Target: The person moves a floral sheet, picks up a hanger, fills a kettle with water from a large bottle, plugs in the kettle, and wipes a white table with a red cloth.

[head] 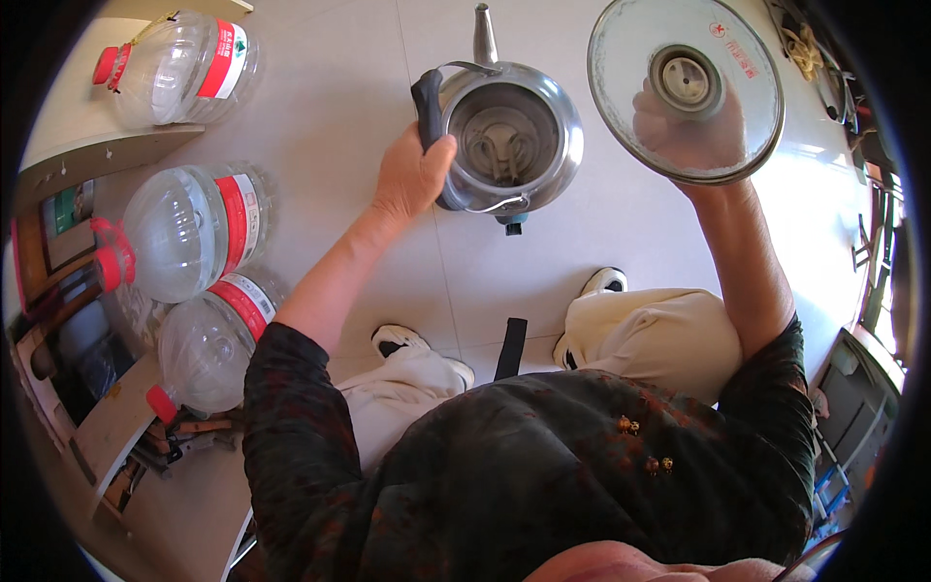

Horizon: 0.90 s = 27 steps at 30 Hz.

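Observation:
My left hand is wrapped around the black handle of a stainless steel electric kettle. The kettle's mouth is uncovered, and a coiled heating element shows inside. Its spout points away from me, and a dark socket sticks out on my side. Whether the base touches the floor I cannot tell. To the kettle's right, my right hand holds a round glass lid from its far side. My fingers show blurred through the glass, behind the lid's central round fitting.
Large clear plastic bottles with red caps lie along the left: a far bottle, a middle bottle and a near bottle. A black strip lies between my shoes on the tiled floor. Shelving stands at lower left.

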Available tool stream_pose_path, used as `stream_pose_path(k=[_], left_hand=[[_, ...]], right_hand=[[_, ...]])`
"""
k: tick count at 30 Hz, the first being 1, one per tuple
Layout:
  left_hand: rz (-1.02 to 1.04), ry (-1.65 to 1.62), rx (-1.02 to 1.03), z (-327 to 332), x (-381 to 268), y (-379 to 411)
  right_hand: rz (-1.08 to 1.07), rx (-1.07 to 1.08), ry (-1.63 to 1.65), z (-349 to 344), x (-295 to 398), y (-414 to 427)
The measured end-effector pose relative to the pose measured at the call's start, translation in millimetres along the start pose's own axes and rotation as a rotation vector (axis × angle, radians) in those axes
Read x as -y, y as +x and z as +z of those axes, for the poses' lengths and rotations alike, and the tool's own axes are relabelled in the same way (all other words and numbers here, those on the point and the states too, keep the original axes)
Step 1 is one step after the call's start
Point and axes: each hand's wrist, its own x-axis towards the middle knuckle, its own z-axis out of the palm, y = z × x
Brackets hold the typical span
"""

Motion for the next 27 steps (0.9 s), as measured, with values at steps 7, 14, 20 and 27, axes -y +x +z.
stream_pose_path(k=[7,14,20,27], left_hand=[[-0.266,0.472,0.140,-9,33,4],[-0.080,-0.385,0.367,-57,-64,-22],[-0.079,-0.813,0.361,-122,-79,-82],[0.111,-0.613,-0.151,-219,-153,-133]], right_hand=[[0.218,-0.124,0.377,56,-1,3],[0.606,0.115,0.732,89,-31,1],[0.718,0.480,0.590,174,-43,31],[0.733,0.578,0.676,262,11,36]])
